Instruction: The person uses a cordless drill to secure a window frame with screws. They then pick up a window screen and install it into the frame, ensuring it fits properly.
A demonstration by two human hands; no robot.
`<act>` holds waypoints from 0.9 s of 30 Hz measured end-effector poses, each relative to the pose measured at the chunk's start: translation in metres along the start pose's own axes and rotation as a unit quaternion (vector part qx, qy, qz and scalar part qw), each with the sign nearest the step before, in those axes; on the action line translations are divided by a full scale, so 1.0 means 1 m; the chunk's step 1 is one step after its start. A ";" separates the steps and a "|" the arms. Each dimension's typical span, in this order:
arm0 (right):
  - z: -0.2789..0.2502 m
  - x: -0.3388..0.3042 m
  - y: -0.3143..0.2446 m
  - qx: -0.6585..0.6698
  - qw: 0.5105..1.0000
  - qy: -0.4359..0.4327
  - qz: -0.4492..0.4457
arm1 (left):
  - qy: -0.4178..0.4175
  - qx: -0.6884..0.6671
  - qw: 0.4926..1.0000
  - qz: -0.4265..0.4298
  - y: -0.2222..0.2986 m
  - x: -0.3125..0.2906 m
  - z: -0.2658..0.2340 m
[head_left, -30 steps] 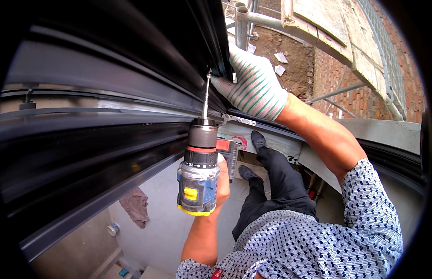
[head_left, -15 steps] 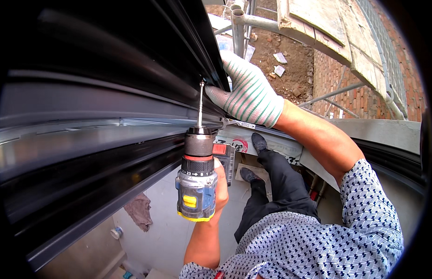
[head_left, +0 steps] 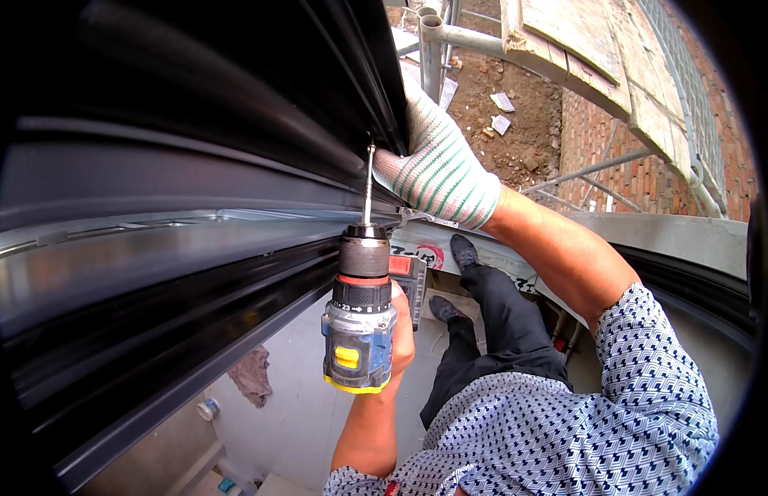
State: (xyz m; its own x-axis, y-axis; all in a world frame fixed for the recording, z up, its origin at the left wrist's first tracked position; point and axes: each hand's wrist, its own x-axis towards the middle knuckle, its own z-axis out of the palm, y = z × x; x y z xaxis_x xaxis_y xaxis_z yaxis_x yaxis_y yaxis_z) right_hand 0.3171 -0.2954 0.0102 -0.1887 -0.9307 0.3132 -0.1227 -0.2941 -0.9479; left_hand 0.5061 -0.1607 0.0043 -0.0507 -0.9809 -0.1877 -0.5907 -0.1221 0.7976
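Observation:
My bare left hand (head_left: 403,337) is wrapped around the handle of a cordless drill (head_left: 359,326) with a grey-blue body, a yellow switch and a black chuck. From the chuck a long, thin driver bit (head_left: 369,186) points up, its tip at a small screw head on a black metal frame (head_left: 318,107). Close beside the tip, my right hand (head_left: 450,169), in a white glove with green stripes, grips the frame's edge. Its thumb lies on the near face, while the fingers reach behind the edge and are mostly hidden. The drill's battery (head_left: 409,285) shows behind its body.
Long dark frame rails (head_left: 152,306) run across the left. My feet (head_left: 462,252) stand near a window sill. Outside are scaffold pipes (head_left: 431,50), a wooden plank (head_left: 566,70), rubble on soil and a brick wall (head_left: 640,157). A brown cloth (head_left: 251,376) lies lower left.
The view has shifted slightly, so the drill and frame edge appear a little farther right. Both hands keep their grips, and the bit tip stays at the same spot on the frame.

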 end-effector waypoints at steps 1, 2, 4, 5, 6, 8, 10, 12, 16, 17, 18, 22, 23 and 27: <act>0.001 0.000 0.001 -0.005 1.000 0.003 0.000 | 0.002 -0.011 1.000 -0.008 -0.001 0.000 0.001; 0.001 0.000 0.003 -0.010 1.000 0.007 0.000 | 0.006 -0.021 1.000 -0.018 0.001 0.000 0.002; 0.002 0.001 0.003 -0.011 1.000 0.009 0.003 | 0.013 -0.029 0.999 -0.037 0.002 0.000 0.003; 0.002 0.001 0.003 -0.008 1.000 0.007 0.005 | 0.015 -0.027 0.998 -0.046 0.002 -0.001 0.003; 0.002 0.002 0.002 -0.004 1.000 0.005 0.008 | 0.018 -0.028 0.998 -0.047 0.002 -0.001 0.004; 0.002 0.002 0.000 0.001 1.000 0.005 0.017 | 0.022 -0.031 0.998 -0.041 0.001 -0.001 0.006; 0.002 0.003 -0.001 0.017 1.000 0.008 0.020 | 0.025 -0.008 1.000 0.001 0.001 0.000 0.006; 0.002 0.003 -0.001 0.043 0.999 0.012 0.015 | 0.024 0.024 0.999 0.040 0.001 0.002 0.006; 0.001 0.004 0.006 0.048 0.999 0.013 0.019 | 0.021 -0.020 0.999 -0.018 0.005 0.001 0.009; 0.000 0.005 0.007 0.046 0.999 0.014 0.020 | 0.020 -0.032 0.999 -0.024 0.006 0.001 0.009; 0.000 0.006 0.007 0.043 0.999 0.015 0.020 | 0.020 -0.037 0.999 -0.027 0.007 0.002 0.009; -0.006 0.006 0.004 0.008 0.999 -0.023 0.033 | 0.017 -0.026 0.999 -0.012 0.002 0.002 0.013; -0.006 0.006 0.004 0.010 0.999 -0.020 0.030 | 0.010 -0.015 1.000 0.005 -0.002 0.002 0.014; -0.006 0.006 0.006 0.025 0.997 -0.022 0.064 | 0.012 -0.037 0.999 -0.002 0.003 0.004 0.016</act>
State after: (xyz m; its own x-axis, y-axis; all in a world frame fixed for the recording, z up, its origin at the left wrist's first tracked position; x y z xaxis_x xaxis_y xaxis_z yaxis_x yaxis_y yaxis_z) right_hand 0.3092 -0.3011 0.0070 -0.1564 -0.9696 0.1882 -0.0516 -0.1822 -0.9819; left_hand 0.4912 -0.1627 -0.0026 -0.0276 -0.9836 -0.1780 -0.5298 -0.1366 0.8371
